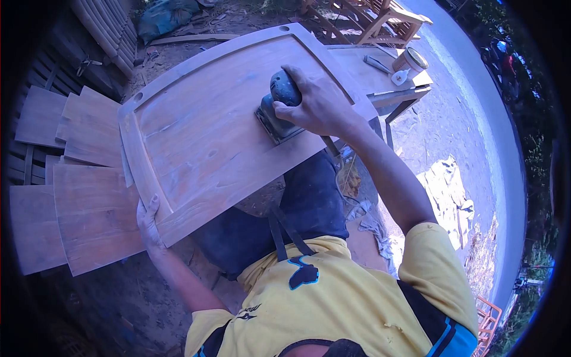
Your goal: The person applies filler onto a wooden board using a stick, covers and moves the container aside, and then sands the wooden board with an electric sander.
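A large framed wooden panel (202,113) lies tilted across the view, its near edge over my lap. My right hand (318,104) is closed round the top of a dark green electric sander (282,107), whose flat base rests on the right part of the panel. At the panel's lower left corner, my left hand (150,223) grips the edge, with the thumb on the near side and the other fingers partly hidden.
Several loose wooden boards (98,208) stand at the left. Behind the panel at the right, a workbench (357,59) bears a tin can (410,60), a small white bottle (399,77) and a dark-handled tool (377,64). Wooden chair frames (380,24) stand beyond; cloths (449,196) lie on the ground.
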A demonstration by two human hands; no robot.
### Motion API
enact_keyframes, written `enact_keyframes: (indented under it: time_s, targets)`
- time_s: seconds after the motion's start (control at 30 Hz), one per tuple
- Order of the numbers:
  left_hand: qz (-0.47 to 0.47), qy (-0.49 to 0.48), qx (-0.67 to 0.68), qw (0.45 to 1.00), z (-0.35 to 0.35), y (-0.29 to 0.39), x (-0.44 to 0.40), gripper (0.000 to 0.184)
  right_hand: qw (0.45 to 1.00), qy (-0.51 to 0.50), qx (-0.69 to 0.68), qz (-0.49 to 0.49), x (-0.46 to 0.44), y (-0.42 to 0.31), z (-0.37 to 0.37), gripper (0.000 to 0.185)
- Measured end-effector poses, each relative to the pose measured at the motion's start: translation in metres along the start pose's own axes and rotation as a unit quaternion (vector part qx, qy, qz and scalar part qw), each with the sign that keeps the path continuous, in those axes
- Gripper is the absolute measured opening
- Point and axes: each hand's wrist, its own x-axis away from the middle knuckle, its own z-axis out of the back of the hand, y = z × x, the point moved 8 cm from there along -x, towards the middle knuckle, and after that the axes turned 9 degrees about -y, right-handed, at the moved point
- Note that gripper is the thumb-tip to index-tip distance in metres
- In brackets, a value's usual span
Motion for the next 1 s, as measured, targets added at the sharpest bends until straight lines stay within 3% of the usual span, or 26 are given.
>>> enact_keyframes:
  time_s: [0.13, 0.23, 0.33, 0.4, 0.47, 0.57, 0.63, 0.67, 0.73, 0.77, 0.8, 0.87, 1.0]
  targets:
    - [-0.006, -0.003, 0.006, 1.0, 0.002, -0.007, -0.003, 0.061, 0.999, 0.005, -0.004, 0.05, 0.002, -0.068, -0.029, 0.087]
    - [-0.006, -0.007, 0.015, 1.0, 0.004, -0.004, -0.003, 0.062, 0.999, -0.038, 0.006, 0.034, 0.0, -0.063, -0.019, 0.088]
    - [-0.006, 0.0, 0.027, 1.0, -0.007, 0.001, 0.001, 0.062, 0.998, 0.039, 0.027, 0.034, -0.004, -0.011, 0.003, 0.088]
    - [-0.016, 0.014, 0.028, 0.999, -0.005, 0.005, 0.002, 0.063, 0.998, 0.015, 0.035, -0.059, -0.012, 0.037, 0.022, 0.088]
    - [-0.025, -0.007, 0.008, 1.0, -0.007, 0.005, 0.0, 0.064, 0.994, 0.08, 0.052, -0.058, -0.027, 0.082, 0.037, 0.092]
    - [-0.045, -0.021, 0.0, 0.999, -0.015, 0.011, 0.001, 0.065, 0.994, 0.084, 0.042, -0.062, -0.052, 0.092, 0.046, 0.093]
    - [-0.044, -0.025, -0.015, 0.999, -0.012, 0.009, 0.0, 0.066, 0.994, 0.061, 0.061, -0.07, -0.065, 0.055, 0.039, 0.087]
    - [-0.042, -0.026, -0.03, 0.998, -0.008, 0.008, 0.0, 0.066, 0.997, 0.069, 0.043, 0.006, -0.079, 0.045, 0.025, 0.091]
    - [-0.037, -0.026, -0.037, 0.998, -0.004, 0.004, -0.001, 0.067, 0.995, 0.058, 0.05, 0.058, -0.087, -0.003, 0.003, 0.092]
    - [-0.029, -0.018, -0.041, 0.999, -0.001, 0.001, -0.002, 0.067, 0.998, -0.042, 0.051, 0.016, -0.081, -0.036, 0.003, 0.092]
    - [-0.033, -0.027, -0.045, 0.998, 0.001, -0.001, -0.003, 0.067, 0.995, -0.011, 0.04, 0.087, -0.094, -0.041, -0.011, 0.092]
    - [-0.042, -0.018, -0.061, 0.997, 0.008, -0.003, -0.005, 0.067, 0.993, -0.027, 0.053, 0.104, -0.103, -0.054, -0.015, 0.09]
    - [-0.056, -0.015, -0.057, 0.997, 0.004, 0.001, -0.004, 0.066, 0.996, 0.013, 0.072, 0.058, -0.139, -0.008, 0.01, 0.09]
